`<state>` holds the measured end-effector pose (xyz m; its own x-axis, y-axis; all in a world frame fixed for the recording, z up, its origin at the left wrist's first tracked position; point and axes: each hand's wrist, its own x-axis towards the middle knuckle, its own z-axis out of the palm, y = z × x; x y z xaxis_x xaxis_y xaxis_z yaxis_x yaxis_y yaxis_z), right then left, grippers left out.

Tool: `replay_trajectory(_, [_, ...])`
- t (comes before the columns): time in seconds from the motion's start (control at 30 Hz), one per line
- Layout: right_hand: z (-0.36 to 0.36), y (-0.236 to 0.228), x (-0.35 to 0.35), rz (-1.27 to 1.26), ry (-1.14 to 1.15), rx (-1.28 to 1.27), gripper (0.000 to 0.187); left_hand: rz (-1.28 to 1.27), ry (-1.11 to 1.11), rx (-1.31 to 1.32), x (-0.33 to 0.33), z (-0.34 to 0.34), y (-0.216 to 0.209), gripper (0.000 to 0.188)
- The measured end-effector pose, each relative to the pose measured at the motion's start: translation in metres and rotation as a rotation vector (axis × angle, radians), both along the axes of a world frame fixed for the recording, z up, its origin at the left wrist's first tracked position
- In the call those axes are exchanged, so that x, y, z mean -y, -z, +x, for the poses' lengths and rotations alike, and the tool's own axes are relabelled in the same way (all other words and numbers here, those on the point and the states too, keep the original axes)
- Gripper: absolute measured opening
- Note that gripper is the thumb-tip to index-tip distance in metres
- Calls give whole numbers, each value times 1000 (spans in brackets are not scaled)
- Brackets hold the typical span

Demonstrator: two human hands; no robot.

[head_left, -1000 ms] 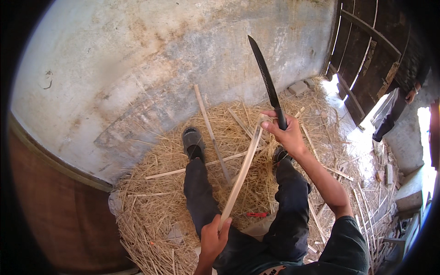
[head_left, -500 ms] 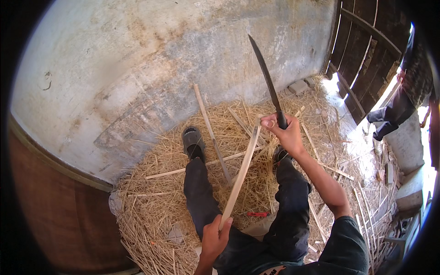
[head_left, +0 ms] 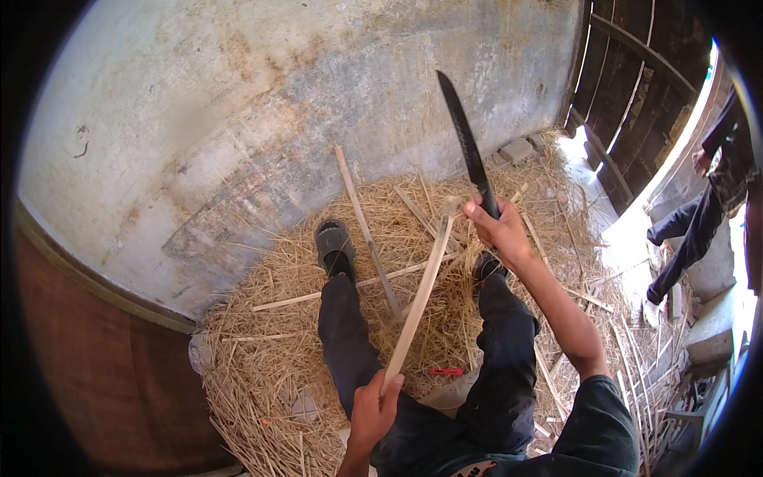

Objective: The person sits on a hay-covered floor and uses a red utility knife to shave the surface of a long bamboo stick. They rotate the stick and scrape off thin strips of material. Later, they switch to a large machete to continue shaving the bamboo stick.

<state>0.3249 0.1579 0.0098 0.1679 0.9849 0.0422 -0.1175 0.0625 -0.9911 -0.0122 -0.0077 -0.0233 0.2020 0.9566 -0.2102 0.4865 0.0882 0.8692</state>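
My left hand (head_left: 375, 412) is closed around the lower end of a pale split bamboo strip (head_left: 420, 306), which slants up and away between my legs. My right hand (head_left: 502, 230) grips the handle of a long knife (head_left: 462, 127). Its dark blade points up and away, apart from the strip. The far end of the strip stands just left of my right fingers, with a small pale tuft (head_left: 451, 207) beside it.
Straw-like shavings (head_left: 262, 374) cover the floor around my feet, with several loose strips (head_left: 367, 230) among them. A red-handled tool (head_left: 447, 371) lies between my legs. A stained wall (head_left: 238, 127) rises ahead. A person (head_left: 699, 215) is near the plank door (head_left: 636, 87) at right.
My right hand and the knife have shifted slightly right, away from the strip's far end. My left hand stays put. The person at the right has changed position, legs now lower in view.
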Motion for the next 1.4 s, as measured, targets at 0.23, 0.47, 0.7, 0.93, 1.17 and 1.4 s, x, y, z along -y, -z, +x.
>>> replay_trajectory(0.23, [20, 12, 24, 377, 229, 406, 51, 85, -58, -33, -7, -7, 5, 30])
replay_trajectory(0.47, [1, 28, 47, 603, -86, 1308, 47, 146, -44, -89, -7, 4, -3, 32])
replay_trajectory(0.7, [-1, 27, 44, 585, -185, 1387, 46, 220, -26, -223, -4, 8, -1, 31])
replay_trajectory(0.93, [102, 18, -29, -50, 406, 1212, 55, 131, -56, -228, 12, -9, -7, 33])
replay_trajectory(1.17, [16, 25, 37, 450, -14, 1138, 45, 179, -62, -200, -7, -1, -7, 34])
replay_trajectory(1.4, [14, 23, 25, 388, -4, 1340, 43, 198, -57, -191, -3, -1, -6, 32])
